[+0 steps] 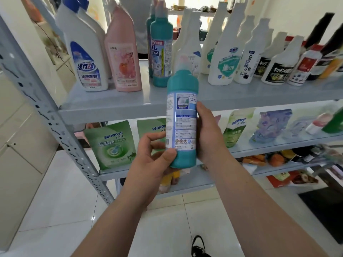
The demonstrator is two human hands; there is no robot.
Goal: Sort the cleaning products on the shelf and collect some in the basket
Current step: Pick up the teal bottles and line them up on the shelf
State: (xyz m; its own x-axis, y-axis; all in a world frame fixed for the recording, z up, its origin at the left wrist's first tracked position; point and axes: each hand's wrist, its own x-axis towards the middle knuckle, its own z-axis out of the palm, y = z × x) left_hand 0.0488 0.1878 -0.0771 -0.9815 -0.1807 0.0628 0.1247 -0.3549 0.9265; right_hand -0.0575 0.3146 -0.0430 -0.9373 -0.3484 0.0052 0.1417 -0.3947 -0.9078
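"seaways" on green pouch (111, 145); "Oil enemy" on white spray bottle (248, 61); "99" on teal shelf bottle (161, 54).

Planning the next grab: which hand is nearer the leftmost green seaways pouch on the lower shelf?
Left. The left hand grips the teal bottle at its base, just right of the green seaways pouch. The right hand holds the bottle's far side, farther right.

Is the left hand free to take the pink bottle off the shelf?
Probably not yet: the left hand grips the teal bottle, though nothing stands before the pink bottle.
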